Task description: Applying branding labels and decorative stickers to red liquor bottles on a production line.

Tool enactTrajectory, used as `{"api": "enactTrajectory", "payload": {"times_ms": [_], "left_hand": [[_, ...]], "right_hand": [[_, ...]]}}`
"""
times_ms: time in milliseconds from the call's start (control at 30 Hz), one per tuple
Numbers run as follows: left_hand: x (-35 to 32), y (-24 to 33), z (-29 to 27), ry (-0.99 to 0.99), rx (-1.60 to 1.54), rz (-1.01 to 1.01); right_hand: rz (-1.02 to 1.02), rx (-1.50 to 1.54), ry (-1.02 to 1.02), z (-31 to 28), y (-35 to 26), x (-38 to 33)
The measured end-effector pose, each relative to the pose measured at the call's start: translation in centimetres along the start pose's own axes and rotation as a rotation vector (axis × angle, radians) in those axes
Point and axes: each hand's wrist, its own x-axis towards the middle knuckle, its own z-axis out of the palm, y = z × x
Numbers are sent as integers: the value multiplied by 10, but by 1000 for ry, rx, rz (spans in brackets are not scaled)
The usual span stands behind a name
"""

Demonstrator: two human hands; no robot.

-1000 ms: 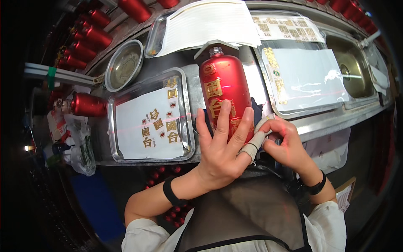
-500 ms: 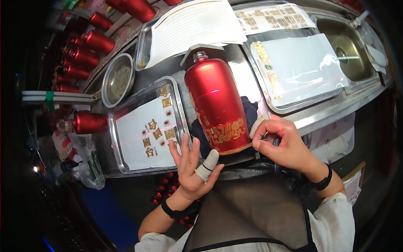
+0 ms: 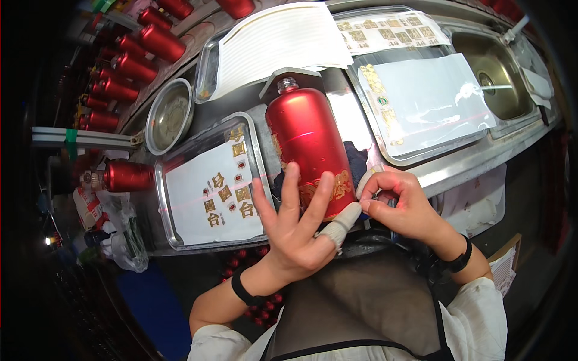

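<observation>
A large red metallic bottle (image 3: 304, 123) with a clear glass neck lies on the bench, its base toward me, with raised gold decoration near that end. Over the base my left hand (image 3: 301, 237) is open, fingers spread. A pale finger cover sits on its index finger, whose tip meets the fingertips of my right hand (image 3: 397, 201). That right hand is closed in a pinch beside the bottle's lower right edge, a pale cover on its index finger too. Whatever the pinch holds is too small to make out. Dark cloth (image 3: 356, 161) lies under the bottle.
Left of the bottle, a metal tray (image 3: 171, 224) bears a white sheet with gold stickers. A second tray (image 3: 415, 157) on the right carries a glossy sheet with gold pieces. Behind stand a metal bowl (image 3: 149, 132), stacked paper (image 3: 277, 45) and a sink (image 3: 509, 99). More red bottles (image 3: 135, 67) line the left.
My left hand has moved right and up across the bottle's base, bringing its covered index finger to the right hand. The right hand stays nearly in place, pinched. Bottles at far left have shifted slightly.
</observation>
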Motion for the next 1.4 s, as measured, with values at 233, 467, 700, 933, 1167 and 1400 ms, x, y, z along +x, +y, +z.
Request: {"api": "enactTrajectory", "payload": {"times_ms": [233,467,700,933,1167,1400], "left_hand": [[-1,-8,17,152,-91,-97],[-46,-15,4,78,-232,-180],[-59,-10,7,8,-121,-148],[-33,-3,3,16,-13,-66],[-3,5,6,7,53,13],[-5,-5,16,94,-108,-144]], "right_hand": [[-13,-15,-21,3,-1,0],[-56,-42,-25,4,-3,-2],[-46,6,36,5,-1,-1],[-29,-15,37,3,-1,-2],[-67,-64,48,4,4,1],[-17,-40,39,2,9,0]]}}
